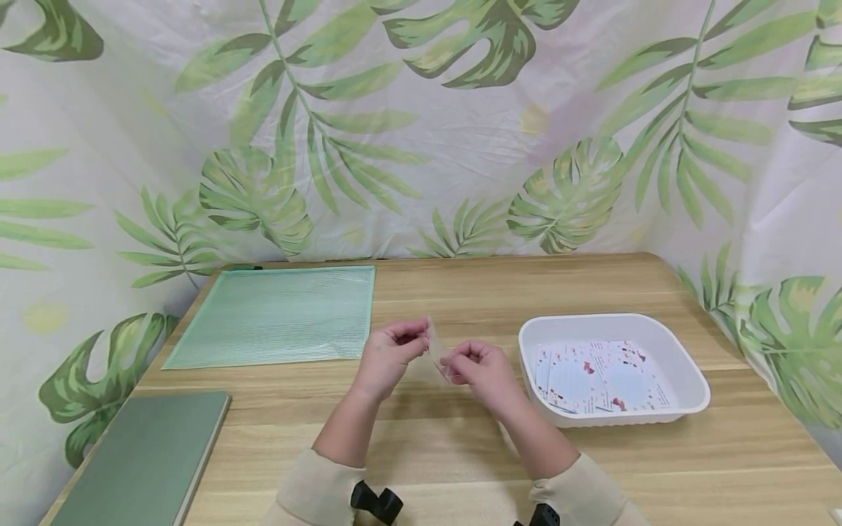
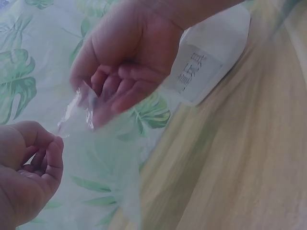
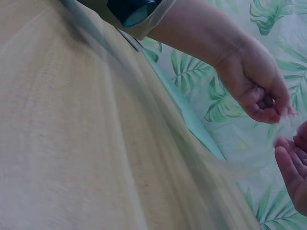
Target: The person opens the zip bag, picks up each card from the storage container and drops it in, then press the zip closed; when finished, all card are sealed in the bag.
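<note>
Left hand (image 1: 389, 356) and right hand (image 1: 479, 369) pinch clear plastic (image 1: 435, 348) between them, slanting longways toward the counter's back edge (image 1: 460, 264).

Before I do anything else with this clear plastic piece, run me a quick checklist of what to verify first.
1. Left hand on the clear plastic piece: ok, fingers pinch its upper end.
2. Right hand on the piece: ok, pinching its lower end.
3. A hand free for something else: not ok, both are occupied.
4. Printed sheets inside the white tray: ok, lying on its floor.
5. Green notebook closed: ok.
6. Anything inside the plastic piece: cannot tell, too small and blurred.
</note>
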A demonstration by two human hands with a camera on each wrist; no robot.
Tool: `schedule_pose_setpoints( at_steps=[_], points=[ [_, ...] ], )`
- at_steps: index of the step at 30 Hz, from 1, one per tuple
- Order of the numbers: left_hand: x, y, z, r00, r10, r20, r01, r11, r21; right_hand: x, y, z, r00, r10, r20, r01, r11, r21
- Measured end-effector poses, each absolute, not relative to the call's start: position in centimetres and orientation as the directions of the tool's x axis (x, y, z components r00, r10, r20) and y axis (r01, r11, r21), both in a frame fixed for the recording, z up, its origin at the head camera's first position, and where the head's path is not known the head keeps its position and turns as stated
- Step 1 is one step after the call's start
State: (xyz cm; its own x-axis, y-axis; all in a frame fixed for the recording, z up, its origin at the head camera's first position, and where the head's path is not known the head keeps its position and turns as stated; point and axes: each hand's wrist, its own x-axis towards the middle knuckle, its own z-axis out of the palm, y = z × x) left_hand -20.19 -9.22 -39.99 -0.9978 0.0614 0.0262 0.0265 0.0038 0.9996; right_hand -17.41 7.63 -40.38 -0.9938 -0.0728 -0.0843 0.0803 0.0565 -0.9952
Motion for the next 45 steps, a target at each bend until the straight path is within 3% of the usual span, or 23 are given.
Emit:
schedule_pose_setpoints(
  at_steps=[5, 20, 27, 34, 37, 45],
  points=[
    [-20.4, -9.8, -39.9, -0.999, 0.046, 0.014, 0.015, 0.019, 1.0, -17.8, 8.1, -40.2, -0.997, -0.03, -0.074, 0.074, -0.007, -0.997],
    [-19.8, -10.2, -38.7, -0.995, 0.086, 0.047, 0.057, 0.115, 0.992, -17.9, 8.7, -39.8, -0.991, -0.093, -0.099, 0.103, -0.037, -0.994],
    [-19.3, -10.2, -38.6, -0.964, 0.195, 0.181, 0.223, 0.224, 0.949, -17.7, 8.7, -39.6, -0.985, -0.157, -0.076, 0.086, -0.059, -0.995],
    [-19.0, -9.9, -39.5, -0.84, 0.439, 0.319, 0.52, 0.486, 0.703, -17.4, 9.1, -39.4, -0.972, -0.229, -0.059, 0.075, -0.059, -0.995],
    [-19.1, -9.7, -39.9, -0.827, 0.439, 0.352, 0.554, 0.523, 0.648, -17.4, 9.2, -39.4, -0.968, -0.245, -0.057, 0.074, -0.06, -0.995],
    [-19.1, -9.6, -40.2, -0.831, 0.378, 0.407, 0.552, 0.474, 0.686, -17.4, 9.2, -39.2, -0.966, -0.244, -0.087, 0.114, -0.1, -0.988]
  ],
)
